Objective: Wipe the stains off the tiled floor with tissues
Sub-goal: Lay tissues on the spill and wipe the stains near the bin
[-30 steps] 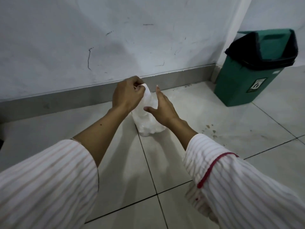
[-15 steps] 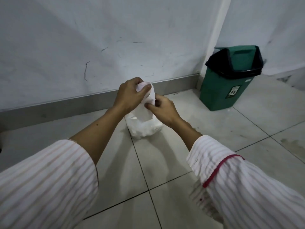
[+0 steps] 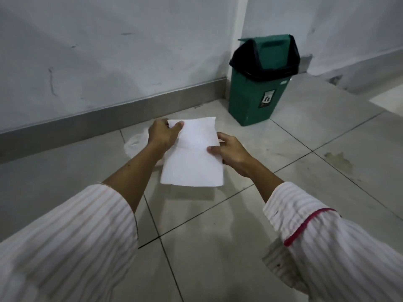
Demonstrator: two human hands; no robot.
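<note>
I've got a white tissue spread flat between both hands, held up above the tiled floor: my left hand pinches its far left corner with thumb on top, my right hand pinches the right edge. Behind the sheet, the white plastic tissue pack sits on the floor near the skirting. No wiping yet, I'd say; this is the readying step, sheet out and open. The yellowish stain lies well off to my right, past a grout line, with the green bin standing in the corner beyond. Next call: fold or bunch the sheet, swing right and press it down onto that mark.
</note>
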